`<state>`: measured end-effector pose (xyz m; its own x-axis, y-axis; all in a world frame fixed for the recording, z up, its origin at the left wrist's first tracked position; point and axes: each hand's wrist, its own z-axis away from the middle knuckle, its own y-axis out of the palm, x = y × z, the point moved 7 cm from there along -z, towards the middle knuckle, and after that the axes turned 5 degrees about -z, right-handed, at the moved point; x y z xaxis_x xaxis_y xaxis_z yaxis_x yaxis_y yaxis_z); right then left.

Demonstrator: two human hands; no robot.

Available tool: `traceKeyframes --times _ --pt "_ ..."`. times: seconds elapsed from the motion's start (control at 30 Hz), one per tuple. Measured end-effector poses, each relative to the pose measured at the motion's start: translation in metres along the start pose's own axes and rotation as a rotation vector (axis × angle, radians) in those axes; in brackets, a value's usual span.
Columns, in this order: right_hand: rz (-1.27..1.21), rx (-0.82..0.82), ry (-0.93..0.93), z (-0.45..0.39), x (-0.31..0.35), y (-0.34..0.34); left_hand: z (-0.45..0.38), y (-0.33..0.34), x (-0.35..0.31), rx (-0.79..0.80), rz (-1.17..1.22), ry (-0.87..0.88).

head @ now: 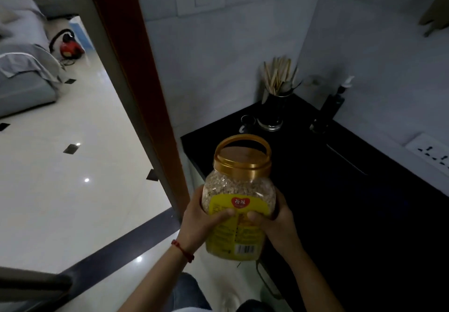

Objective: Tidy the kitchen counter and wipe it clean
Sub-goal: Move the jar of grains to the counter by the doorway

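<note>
Just off the near left corner of the black counter (364, 202), you hold the oat jar (239, 197) upright, your left hand (201, 217) and right hand (274, 224) clasped around its yellow label. Beyond the jar's gold lid (243, 161), a chopstick holder (274, 107) stands at the counter's far corner.

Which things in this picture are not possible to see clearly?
Head view only:
- Jar base and label middle: covered by left hand and right hand.
- Label small print: blurred.
- Small items beside the chopstick holder: too dark.
- Wall socket: cut by the right edge.
</note>
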<state>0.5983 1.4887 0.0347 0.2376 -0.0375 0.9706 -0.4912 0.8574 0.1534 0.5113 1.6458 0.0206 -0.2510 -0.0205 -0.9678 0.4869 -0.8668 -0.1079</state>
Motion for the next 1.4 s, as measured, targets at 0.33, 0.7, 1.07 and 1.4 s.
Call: traceKeyframes --times 0.33,0.7,1.07,1.4 --pt "0.055 0.051 -0.001 -0.117 0.015 0.017 -0.115 -0.024 -0.015 0.06 -0.014 0.03" --pt "0.177 0.103 0.079 -0.212 -0.007 0.022 -0.199 -0.04 -0.012 0.014 -0.177 0.053" --pt "0.213 0.023 0.075 -0.255 -0.02 0.018 -0.219 -0.038 -0.018 -0.174 -0.229 0.099" --pt "0.288 -0.113 0.026 -0.278 -0.012 0.007 -0.232 -0.036 0.003 -0.299 -0.109 -0.004"
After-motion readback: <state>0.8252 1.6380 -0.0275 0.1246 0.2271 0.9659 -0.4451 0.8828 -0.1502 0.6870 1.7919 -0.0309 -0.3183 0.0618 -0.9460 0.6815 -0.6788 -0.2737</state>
